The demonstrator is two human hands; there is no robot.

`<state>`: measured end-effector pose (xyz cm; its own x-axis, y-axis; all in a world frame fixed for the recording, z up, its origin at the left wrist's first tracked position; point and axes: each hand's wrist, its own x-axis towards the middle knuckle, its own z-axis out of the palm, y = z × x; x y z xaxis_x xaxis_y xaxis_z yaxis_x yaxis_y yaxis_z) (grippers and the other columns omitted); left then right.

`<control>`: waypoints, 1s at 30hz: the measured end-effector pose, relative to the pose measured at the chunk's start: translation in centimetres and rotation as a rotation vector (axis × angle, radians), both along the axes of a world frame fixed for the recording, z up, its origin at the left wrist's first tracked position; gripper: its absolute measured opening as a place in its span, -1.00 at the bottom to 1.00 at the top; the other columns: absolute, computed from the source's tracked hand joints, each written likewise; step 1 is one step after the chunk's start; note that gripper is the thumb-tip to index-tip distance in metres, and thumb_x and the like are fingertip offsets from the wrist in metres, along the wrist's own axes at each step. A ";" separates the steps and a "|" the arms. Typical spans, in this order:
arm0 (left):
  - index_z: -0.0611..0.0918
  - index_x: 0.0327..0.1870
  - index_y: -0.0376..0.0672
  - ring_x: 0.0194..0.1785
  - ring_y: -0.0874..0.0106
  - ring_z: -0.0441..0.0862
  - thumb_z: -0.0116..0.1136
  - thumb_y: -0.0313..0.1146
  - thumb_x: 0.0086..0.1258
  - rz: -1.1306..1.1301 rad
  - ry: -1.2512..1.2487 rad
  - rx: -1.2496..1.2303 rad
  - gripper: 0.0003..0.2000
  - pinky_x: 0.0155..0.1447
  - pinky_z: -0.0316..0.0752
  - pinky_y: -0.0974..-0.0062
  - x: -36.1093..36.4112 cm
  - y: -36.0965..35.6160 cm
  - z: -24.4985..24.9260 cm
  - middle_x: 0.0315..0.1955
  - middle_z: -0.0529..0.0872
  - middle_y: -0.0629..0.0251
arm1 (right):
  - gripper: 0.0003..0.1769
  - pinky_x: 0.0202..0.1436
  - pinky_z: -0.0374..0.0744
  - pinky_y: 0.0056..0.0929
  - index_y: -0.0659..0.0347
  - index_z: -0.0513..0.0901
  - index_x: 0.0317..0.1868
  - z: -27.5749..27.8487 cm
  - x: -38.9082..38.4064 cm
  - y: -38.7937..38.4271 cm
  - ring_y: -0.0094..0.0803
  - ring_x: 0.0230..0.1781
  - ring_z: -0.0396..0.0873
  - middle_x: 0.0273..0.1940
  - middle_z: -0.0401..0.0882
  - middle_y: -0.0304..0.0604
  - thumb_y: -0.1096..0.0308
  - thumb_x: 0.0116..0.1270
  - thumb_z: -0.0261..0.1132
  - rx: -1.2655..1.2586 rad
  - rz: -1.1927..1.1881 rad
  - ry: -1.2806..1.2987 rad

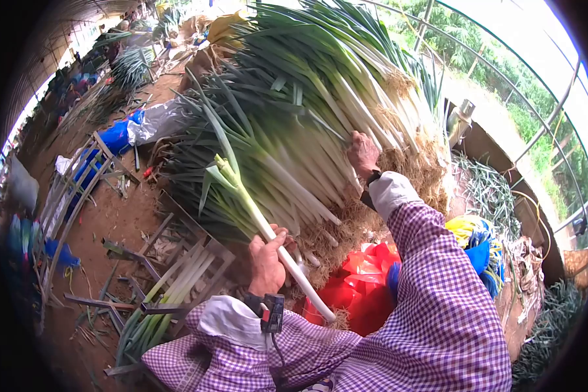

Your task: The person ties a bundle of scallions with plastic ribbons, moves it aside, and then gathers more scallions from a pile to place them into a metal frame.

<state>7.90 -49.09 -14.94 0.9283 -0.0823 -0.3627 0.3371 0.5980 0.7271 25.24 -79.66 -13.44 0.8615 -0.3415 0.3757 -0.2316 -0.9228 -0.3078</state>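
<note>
My left hand [268, 262] is closed around the white stalk of a single leek [302, 281]. This leek slants from upper left to lower right, its roots near my lap and its green top at upper left. Farther right, my right hand [364, 155] reaches onto the large pile of leeks [294, 157], its fingers bent at a white stalk; whether it grips one is hard to tell. The pile's roots [405, 163] point right and toward me.
Red plastic [359, 281] lies below the pile. A metal frame [157, 307] with several leeks stands at lower left, a taller rack [78, 196] behind it. Yellow and blue strings [480, 248] hang at the right, near leaf scraps [490, 189]. Greenhouse hoops curve at upper right.
</note>
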 end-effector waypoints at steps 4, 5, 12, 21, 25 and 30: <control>0.47 0.09 -0.27 -0.21 0.39 0.66 0.19 -0.59 0.36 -0.017 0.011 -0.020 -0.70 -0.11 0.66 0.29 0.2 -0.1 -0.5 -0.22 0.66 0.24 | -0.74 0.09 0.56 -0.01 0.17 0.59 -0.07 0.0 2.6 -2.0 0.03 0.03 0.61 -0.04 0.65 0.09 0.24 0.34 0.14 -0.015 -0.056 0.093; 0.47 0.09 -0.27 -0.21 0.39 0.67 0.19 -0.59 0.37 -0.018 0.011 -0.017 -0.70 -0.11 0.66 0.29 0.2 -0.2 -0.6 -0.22 0.66 0.24 | -0.72 0.11 0.56 -0.03 0.18 0.59 -0.05 -0.3 3.1 -2.3 0.04 0.03 0.61 -0.05 0.66 0.09 0.24 0.32 0.15 -0.023 -0.080 0.082; 0.50 0.04 -0.27 -0.26 0.35 0.67 0.22 -0.58 0.35 -0.019 0.013 -0.021 -0.73 -0.17 0.67 0.32 0.2 0.0 -0.3 -0.20 0.65 0.20 | -0.55 0.09 0.57 -0.17 0.21 0.61 -0.05 0.4 3.3 -3.4 -0.05 0.02 0.62 -0.04 0.65 0.07 0.06 0.17 0.36 0.038 0.037 0.264; 0.51 0.00 -0.27 -0.29 0.37 0.67 0.23 -0.57 0.36 -0.024 -0.003 -0.026 -0.76 -0.26 0.63 0.39 0.5 0.3 -0.9 -0.23 0.66 0.18 | -0.62 -0.18 0.59 -0.28 0.30 0.70 -0.17 4.5 3.1 -2.3 -0.32 -0.31 0.67 -0.42 0.64 -0.06 0.19 0.13 0.52 0.250 0.146 0.178; 0.49 -0.08 -0.24 -0.38 0.45 0.60 0.23 -0.57 0.37 -0.043 0.049 -0.148 -0.81 -0.41 0.54 0.49 0.4 0.5 0.4 -0.33 0.63 0.22 | -0.72 -0.29 0.55 -0.35 0.31 0.64 -0.20 5.6 1.4 -2.3 -0.40 -0.39 0.61 -0.43 0.59 -0.13 0.24 0.28 0.41 0.215 0.412 0.037; 0.52 0.01 -0.29 -0.47 0.53 0.52 0.24 -0.58 0.35 -0.084 0.052 -0.232 -0.75 -0.52 0.41 0.62 1.0 0.7 -1.3 -0.38 0.59 0.29 | -0.62 -0.45 0.44 -0.42 0.30 0.57 -0.32 9.4 -10.0 6.9 -0.51 -0.51 0.45 -0.49 0.46 -0.27 0.08 0.40 0.29 0.809 0.520 0.061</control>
<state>8.91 -48.37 -16.24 0.8951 -0.2453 -0.3723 0.4263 0.7152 0.5538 15.22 -72.73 -3.99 0.9885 -0.0471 0.1437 0.1099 -0.4286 -0.8968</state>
